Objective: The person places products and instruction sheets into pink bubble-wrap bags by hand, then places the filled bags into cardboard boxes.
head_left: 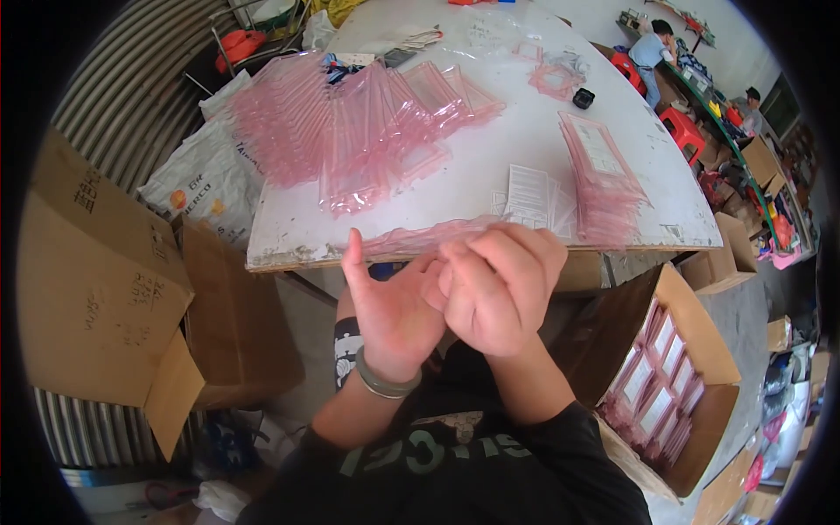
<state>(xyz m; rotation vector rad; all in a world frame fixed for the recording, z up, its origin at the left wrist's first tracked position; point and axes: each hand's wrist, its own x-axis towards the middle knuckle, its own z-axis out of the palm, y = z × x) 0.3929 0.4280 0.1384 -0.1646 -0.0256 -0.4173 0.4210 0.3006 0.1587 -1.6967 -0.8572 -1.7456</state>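
My left hand, with a bangle on its wrist, is held palm up in front of the table's near edge, its thumb stretched out. My right hand is closed with curled fingers and meets the fingertips of the left; whatever lies inside it is hidden. Just behind both hands, a flat pile of pink-edged clear plastic pouches lies along the table edge. Printed paper cards lie beyond my right hand. To their right is a stack of pink pouches with a card on top.
Fanned pink pouches cover the table's left part. A black round object sits farther back on the white table. An open carton holding packed pouches stands at right; brown boxes are at left. People work at the far right.
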